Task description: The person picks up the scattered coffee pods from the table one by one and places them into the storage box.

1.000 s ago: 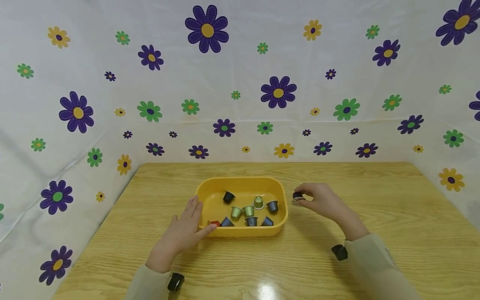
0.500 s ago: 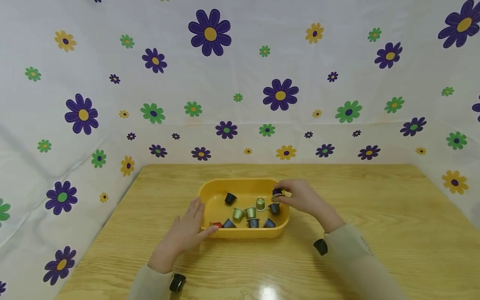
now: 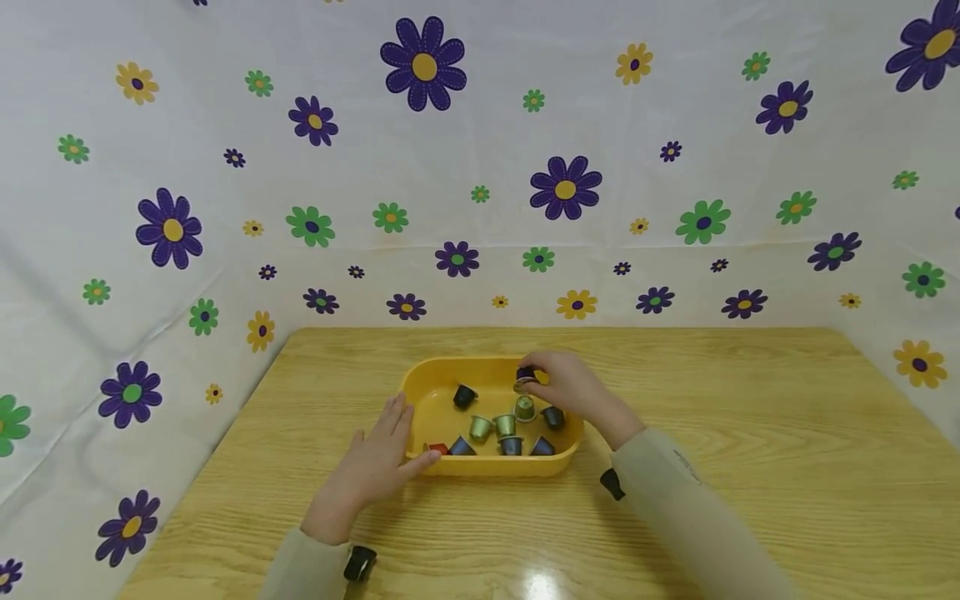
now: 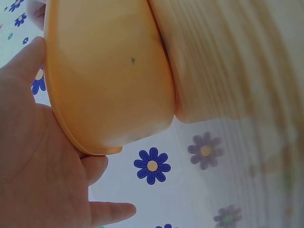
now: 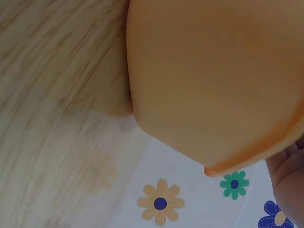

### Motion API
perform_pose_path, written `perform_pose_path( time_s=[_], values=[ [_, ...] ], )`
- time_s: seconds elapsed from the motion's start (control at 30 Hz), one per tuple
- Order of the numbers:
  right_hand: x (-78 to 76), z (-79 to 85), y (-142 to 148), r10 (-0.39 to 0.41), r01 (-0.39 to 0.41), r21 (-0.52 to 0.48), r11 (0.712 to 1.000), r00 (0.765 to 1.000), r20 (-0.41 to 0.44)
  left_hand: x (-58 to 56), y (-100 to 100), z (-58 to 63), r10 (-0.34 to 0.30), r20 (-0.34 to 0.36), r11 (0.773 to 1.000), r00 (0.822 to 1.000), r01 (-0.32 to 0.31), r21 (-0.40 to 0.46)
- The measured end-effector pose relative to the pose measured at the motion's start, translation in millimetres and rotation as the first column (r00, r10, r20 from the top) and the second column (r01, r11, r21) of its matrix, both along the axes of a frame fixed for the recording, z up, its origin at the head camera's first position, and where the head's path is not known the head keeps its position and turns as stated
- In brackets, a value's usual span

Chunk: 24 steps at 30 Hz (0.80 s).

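A yellow tub [image 3: 487, 467] stands on the table with several coffee capsules lying in it: green [image 3: 505, 426], blue [image 3: 511, 446], black [image 3: 464, 397], dark grey [image 3: 553, 417] and a red one partly hidden by the front wall. My right hand [image 3: 573, 385] pinches a dark purple capsule [image 3: 526, 374] between thumb and fingers, over the tub's right half near the back wall. My left hand [image 3: 373, 462] rests along the tub's left end, fingers extended and thumb on the front rim. In the left wrist view, the left palm [image 4: 42, 152] lies against the tub's rim [image 4: 59, 118].
The wooden table [image 3: 712, 400] reaches back to a white cloth [image 3: 345, 125] printed with flowers, which also covers both sides. Black wrist-worn pieces sit under the left sleeve [image 3: 300, 567] and the right sleeve [image 3: 675, 483].
My right hand has carried the purple capsule leftward, from outside the tub's right end to over its inside. The left hand has stayed at the left end. The view has shifted slightly.
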State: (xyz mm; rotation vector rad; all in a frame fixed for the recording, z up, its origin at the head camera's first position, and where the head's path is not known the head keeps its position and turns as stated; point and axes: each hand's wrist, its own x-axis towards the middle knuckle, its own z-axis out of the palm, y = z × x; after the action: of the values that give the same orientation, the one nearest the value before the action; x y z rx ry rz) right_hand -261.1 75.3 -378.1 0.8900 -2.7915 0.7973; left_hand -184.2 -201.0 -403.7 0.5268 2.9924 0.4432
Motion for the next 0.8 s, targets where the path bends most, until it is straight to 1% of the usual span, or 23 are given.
perform_pose_path(
  time_s=[0.17, 0.4, 0.57, 0.8],
  values=[
    [-5.4, 0.2, -10.0, -0.022, 0.022, 0.009, 1.000, 1.000, 0.005, 0.5, 0.3, -0.5, 0.000, -0.001, 1.000, 1.000, 0.000, -0.006],
    [-9.8, -2.3, -18.3, -0.019, 0.019, 0.029, 0.999, 1.000, -0.013, 1.5, 2.1, 1.4, -0.005, 0.000, 1.000, 1.000, 0.005, 0.003],
    [-9.3, -2.5, -23.1, -0.012, 0.012, 0.028, 1.000, 1.000, -0.018, 1.3, 2.5, 1.8, -0.003, -0.001, 1.000, 1.000, 0.003, 0.004],
    [-4.3, 0.3, -28.8, 0.023, -0.022, 0.041, 0.999, 0.999, -0.036, 1.3, 1.3, 2.5, 0.006, -0.006, 1.000, 1.000, -0.006, -0.006]
  ],
)
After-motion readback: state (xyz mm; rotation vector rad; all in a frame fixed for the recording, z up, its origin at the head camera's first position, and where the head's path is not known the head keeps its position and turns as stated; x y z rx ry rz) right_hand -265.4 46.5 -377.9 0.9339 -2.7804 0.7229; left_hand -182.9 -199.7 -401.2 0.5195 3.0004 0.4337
